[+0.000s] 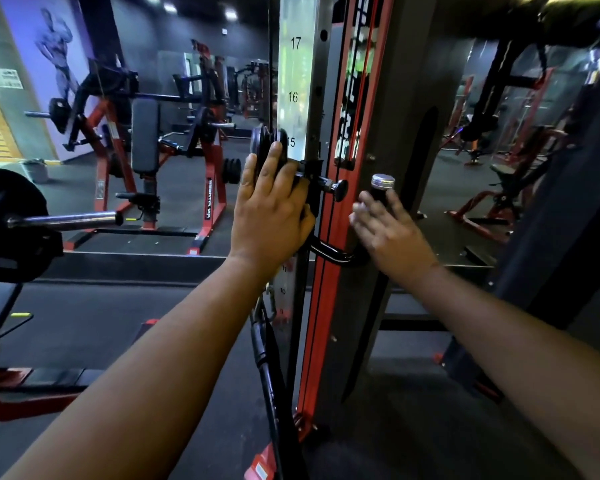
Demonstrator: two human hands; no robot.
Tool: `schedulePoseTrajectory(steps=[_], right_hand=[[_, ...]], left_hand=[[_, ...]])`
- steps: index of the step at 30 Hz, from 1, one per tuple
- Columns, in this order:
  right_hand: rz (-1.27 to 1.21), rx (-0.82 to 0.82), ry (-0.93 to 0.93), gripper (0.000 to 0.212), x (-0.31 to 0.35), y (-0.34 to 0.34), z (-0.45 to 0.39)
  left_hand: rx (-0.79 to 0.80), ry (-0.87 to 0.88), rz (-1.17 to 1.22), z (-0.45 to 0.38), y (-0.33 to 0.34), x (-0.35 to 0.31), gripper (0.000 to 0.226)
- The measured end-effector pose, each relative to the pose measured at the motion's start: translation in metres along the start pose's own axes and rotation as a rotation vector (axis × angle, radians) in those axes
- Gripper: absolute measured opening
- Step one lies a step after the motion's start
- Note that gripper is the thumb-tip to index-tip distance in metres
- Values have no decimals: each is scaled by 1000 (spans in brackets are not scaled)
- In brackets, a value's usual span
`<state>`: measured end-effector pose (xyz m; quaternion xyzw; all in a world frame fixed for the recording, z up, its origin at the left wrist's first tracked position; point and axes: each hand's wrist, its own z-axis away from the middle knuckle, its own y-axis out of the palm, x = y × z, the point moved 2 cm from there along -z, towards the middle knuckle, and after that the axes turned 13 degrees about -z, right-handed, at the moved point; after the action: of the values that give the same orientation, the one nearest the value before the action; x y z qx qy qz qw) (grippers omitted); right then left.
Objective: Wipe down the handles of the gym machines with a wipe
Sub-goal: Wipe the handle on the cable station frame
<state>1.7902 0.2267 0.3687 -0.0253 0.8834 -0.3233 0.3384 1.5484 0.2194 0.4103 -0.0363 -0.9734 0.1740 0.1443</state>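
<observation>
My right hand (pixel 388 230) sits right of centre frame, fingers straight and slightly fanned, blurred at the tips. It reaches up toward a short black handle with a silver end cap (pixel 381 188) that sticks out of the dark machine panel. The fingertips overlap the handle's lower part; I cannot tell whether they touch it or only hover in front. No curl around it that I can see.

My left hand (pixel 271 209) is at centre frame, flat and spread, palm pressed against the black pulley carriage (pixel 309 174) on the numbered upright (pixel 297 98). Fingers point up toward the "15" mark. It holds nothing.

The relation that matters: the handle lies just above and beyond the right fingertips, long axis running up and toward me out of the panel, cap end uppermost. The right hand is plainly nearer; the left is across the red rail (pixel 329 271), beside the black pop-pin knob (pixel 340 190).

A black looped grab handle (pixel 329 252) curves below and between the two hands, its ends hidden behind each wrist.

Hard to make out: no wipe visible anywhere. If one is under either palm, it is fully covered; I judge the right hand bare, though motion blur leaves that unsure. The handle's base is hidden by my fingers. The cable (pixel 264 358) drops out of the lower frame. The plate-loaded machines (pixel 146 147) at left are dim and far.
</observation>
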Motion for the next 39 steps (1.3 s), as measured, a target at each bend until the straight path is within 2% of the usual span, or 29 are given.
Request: schedulePoseTrajectory(steps=[5, 8, 10, 12, 15, 17, 20, 24, 26, 27, 28, 30, 32, 34, 37, 39], right_hand=[[-71, 196, -77, 46, 67, 33, 39], [-183, 167, -27, 44, 68, 23, 24], [-234, 78, 40, 46, 53, 16, 2], [-226, 89, 118, 48, 43, 10, -23], [-261, 260, 133, 47, 60, 24, -47], [-364, 407, 247, 43, 80, 43, -54], [-426, 435, 428, 36, 96, 53, -56], [-260, 374, 216, 34, 84, 47, -38], [-192, 503, 98, 33, 79, 37, -19], [-244, 562, 45, 36, 79, 34, -9], [-282, 511, 2, 42, 74, 30, -5], [-421, 361, 72, 55, 60, 19, -20], [-381, 309, 197, 52, 51, 21, -43], [-298, 450, 166, 43, 71, 28, -59], [-283, 560, 137, 35, 104, 38, -57], [-227, 689, 29, 32, 103, 44, -48]], left_hand=[[-8, 7, -1, 1, -1, 1, 38], [-8, 11, 5, 0, -1, 0, 38], [-7, 12, 4, -1, 0, -1, 37], [-4, 11, -1, -1, 0, -3, 37], [9, 7, -13, -1, 0, -4, 38], [24, 2, -28, -2, 0, -4, 40], [26, 10, -34, -2, 0, -6, 40], [8, 20, -16, -2, -1, -4, 36], [0, 16, 1, -3, 0, -3, 34], [-3, 16, 5, -2, 0, -3, 34], [-5, 16, 3, -1, 0, -3, 34], [-1, 16, -4, -1, 0, -3, 35], [8, 14, -10, -1, -1, -4, 36], [6, 14, -38, -1, 0, -5, 36], [3, 20, -48, 0, 1, -1, 36], [4, 21, -39, 0, -1, 0, 38]])
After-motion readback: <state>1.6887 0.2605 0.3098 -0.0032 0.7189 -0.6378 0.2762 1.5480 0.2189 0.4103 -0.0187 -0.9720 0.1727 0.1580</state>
